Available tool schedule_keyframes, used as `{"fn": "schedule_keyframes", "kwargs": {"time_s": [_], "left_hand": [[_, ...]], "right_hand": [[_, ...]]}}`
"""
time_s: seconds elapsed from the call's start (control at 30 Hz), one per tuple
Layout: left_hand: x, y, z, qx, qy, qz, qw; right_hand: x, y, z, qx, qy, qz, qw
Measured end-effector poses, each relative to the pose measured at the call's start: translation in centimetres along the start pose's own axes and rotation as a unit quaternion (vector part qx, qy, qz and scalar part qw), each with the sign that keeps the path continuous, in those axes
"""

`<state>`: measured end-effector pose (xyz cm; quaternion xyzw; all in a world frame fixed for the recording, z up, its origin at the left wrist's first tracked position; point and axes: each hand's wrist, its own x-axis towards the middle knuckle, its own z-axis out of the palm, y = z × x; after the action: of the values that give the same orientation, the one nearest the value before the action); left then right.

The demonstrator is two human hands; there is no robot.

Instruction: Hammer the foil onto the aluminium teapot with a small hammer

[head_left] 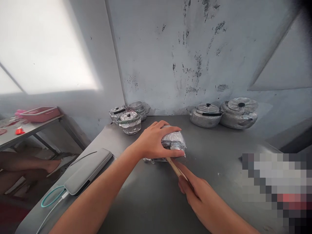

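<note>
A silvery foil-covered object (175, 138) lies on the grey table (146, 204), in front of me near the middle. My left hand (156, 139) grips it from the left, its fingers over the top and the thumb along the near side. My right hand (191, 185) is closed round a thin wooden stick (174, 167), whose far end reaches the near underside of the foil object. That tip is hidden beneath my left hand. Part of the object's lower left side is also covered by my left hand.
Small foil pots (130, 123) stand at the back left, two larger lidded pots (207, 115) at the back right. A grey power bank (87, 172) with cables lies left. Beyond is a side table with a pink basket (42, 114) and a person's leg (31, 162).
</note>
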<state>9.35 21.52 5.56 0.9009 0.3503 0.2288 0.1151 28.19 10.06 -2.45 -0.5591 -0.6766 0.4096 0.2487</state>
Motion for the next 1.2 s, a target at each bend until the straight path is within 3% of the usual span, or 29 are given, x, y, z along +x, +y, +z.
{"fn": "schedule_keyframes", "kwargs": {"time_s": [0.2,0.7,1.2], "left_hand": [[-0.02,0.16,0.03,0.003,0.004,0.007,1.0],[-0.05,0.06,-0.01,0.002,0.001,0.003,1.0],[-0.04,-0.14,0.09,0.001,0.008,0.007,1.0]], "right_hand": [[0.09,0.32,0.2,0.026,0.024,0.002,0.999],[-0.13,-0.54,0.04,-0.006,0.01,-0.001,1.0],[-0.02,0.24,0.19,0.006,0.001,0.002,1.0]]}}
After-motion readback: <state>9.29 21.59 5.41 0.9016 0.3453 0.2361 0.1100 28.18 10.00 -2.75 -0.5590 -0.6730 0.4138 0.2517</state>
